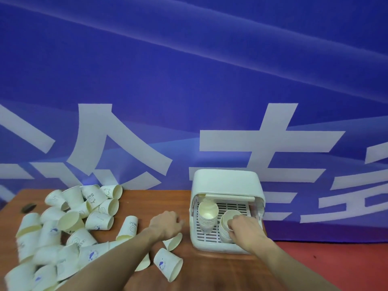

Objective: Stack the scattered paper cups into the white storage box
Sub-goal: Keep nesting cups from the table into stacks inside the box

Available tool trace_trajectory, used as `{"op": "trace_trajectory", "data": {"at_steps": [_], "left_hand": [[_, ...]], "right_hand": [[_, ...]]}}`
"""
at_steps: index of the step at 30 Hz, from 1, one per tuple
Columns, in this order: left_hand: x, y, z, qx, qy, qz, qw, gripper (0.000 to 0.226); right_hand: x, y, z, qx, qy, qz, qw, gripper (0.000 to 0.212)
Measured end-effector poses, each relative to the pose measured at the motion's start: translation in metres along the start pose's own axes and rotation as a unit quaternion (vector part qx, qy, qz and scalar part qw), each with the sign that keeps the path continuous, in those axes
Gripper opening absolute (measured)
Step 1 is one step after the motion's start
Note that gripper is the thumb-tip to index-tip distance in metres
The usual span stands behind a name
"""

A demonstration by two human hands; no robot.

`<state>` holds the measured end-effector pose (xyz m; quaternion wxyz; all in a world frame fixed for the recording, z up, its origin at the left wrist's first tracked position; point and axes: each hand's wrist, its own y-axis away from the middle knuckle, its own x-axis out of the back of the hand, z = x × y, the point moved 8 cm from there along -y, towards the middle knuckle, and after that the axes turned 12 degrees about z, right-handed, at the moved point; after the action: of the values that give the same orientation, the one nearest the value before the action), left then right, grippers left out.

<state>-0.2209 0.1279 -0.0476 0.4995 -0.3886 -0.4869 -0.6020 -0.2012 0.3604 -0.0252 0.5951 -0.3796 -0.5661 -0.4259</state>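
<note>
The white storage box (pixel 226 179) stands open-fronted on the right of the wooden table (pixel 210 269). Two stacks of paper cups stand on its slatted tray: a left stack (pixel 206 215) and a right stack (pixel 225 232). My right hand (pixel 245 229) reaches into the box and grips the top cup of the right stack at its rim. My left hand (pixel 165 224) hovers just left of the box with loosely curled fingers, holding nothing. Beneath its wrist a cup (pixel 175 241) lies partly hidden. Several loose cups (pixel 69 223) are heaped at the left, and another lies near the front (pixel 168 264).
A blue banner with large white characters (pixel 262 143) hangs right behind the table and box. Red floor (pixel 336 261) shows past the table's right edge. A small dark object (pixel 29 206) lies at the table's far left corner. Bare wood (pixel 159 200) separates the heap from the box.
</note>
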Motion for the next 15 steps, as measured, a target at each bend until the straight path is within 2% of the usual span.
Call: {"op": "trace_trajectory", "data": {"at_steps": [7,11,15], "left_hand": [[-0.012,-0.004,-0.001,0.0,0.018,-0.033,0.999,0.031],[-0.015,-0.005,0.004,0.002,0.024,-0.05,0.998,0.031],[-0.025,-0.005,0.022,0.001,0.105,-0.074,0.992,0.034]], "right_hand": [[-0.021,-0.006,0.005,-0.022,-0.029,-0.013,0.999,0.035],[-0.024,-0.004,0.009,-0.033,-0.043,-0.013,0.998,0.036],[-0.019,0.0,0.019,-0.059,-0.077,0.0,0.995,0.036]]}}
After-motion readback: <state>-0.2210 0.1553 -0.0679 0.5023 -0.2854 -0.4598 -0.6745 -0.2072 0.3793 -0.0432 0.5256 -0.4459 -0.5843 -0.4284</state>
